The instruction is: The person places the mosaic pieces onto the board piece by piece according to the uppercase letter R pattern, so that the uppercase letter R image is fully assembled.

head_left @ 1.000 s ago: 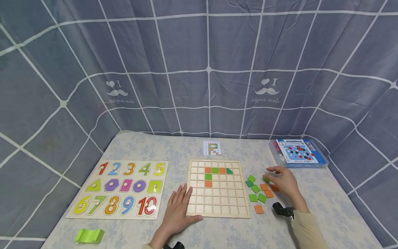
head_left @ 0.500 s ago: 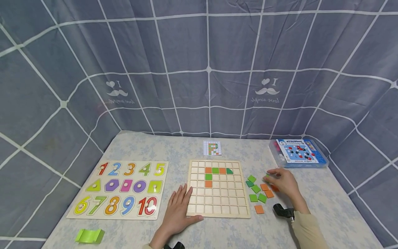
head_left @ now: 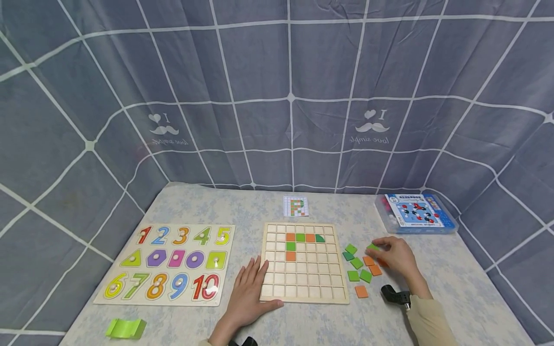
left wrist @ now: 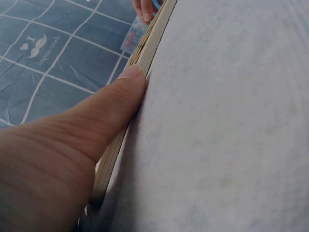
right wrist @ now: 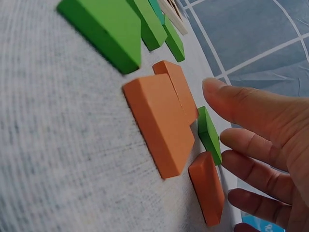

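My left hand (head_left: 246,293) lies with straight fingers at the left edge of a wooden grid board (head_left: 307,278). In the left wrist view its thumb (left wrist: 123,92) presses along the board's side. To the right of the board, my right hand (head_left: 396,254) is low over loose tiles, thumb and fingers apart. A green tile (head_left: 373,247) shows by the thumb and index finger; the right wrist view has this green tile (right wrist: 209,135) at the fingertips, outside any grip. Nearer lie an orange tile (right wrist: 207,188) and two touching orange tiles (right wrist: 157,121).
Orange and green tiles (head_left: 291,246) sit in the board's upper cells. Behind it lies a patterned card (head_left: 296,206). A number puzzle (head_left: 166,302) is at left, with a green holder (head_left: 125,328) in front. A plastic box (head_left: 417,211) stands at back right.
My right hand has shifted slightly nearer to me, and more of the green tile shows between thumb and index finger. The left hand keeps its place at the board.
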### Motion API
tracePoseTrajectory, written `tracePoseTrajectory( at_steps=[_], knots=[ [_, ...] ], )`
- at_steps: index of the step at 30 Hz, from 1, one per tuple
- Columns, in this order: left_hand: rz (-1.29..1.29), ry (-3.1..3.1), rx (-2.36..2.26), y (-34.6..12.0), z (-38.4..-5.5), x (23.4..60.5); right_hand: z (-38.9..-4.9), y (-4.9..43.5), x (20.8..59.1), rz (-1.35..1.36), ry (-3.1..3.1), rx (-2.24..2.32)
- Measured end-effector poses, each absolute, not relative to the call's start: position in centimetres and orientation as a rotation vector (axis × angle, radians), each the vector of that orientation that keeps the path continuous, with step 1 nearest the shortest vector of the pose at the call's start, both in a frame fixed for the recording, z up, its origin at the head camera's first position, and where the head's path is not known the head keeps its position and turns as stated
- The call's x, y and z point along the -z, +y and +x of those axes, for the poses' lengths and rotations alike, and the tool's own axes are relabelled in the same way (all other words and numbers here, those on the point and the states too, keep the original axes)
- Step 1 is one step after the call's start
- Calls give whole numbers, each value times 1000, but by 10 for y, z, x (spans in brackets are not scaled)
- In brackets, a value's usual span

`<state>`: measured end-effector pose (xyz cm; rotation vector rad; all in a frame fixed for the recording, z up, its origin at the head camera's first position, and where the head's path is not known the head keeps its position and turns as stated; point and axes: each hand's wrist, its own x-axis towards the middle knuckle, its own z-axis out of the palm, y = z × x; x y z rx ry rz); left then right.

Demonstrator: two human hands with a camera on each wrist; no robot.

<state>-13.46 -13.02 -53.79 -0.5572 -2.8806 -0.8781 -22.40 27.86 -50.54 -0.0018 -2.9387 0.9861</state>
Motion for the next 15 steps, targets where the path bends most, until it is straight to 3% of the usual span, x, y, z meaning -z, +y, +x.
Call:
tracePoseTrajectory(
  at_steps=[15],
  knots=[
    [-551,-2892,888,-130,-134,536,-226,278,509,-35,-2951,-920]
  ],
)
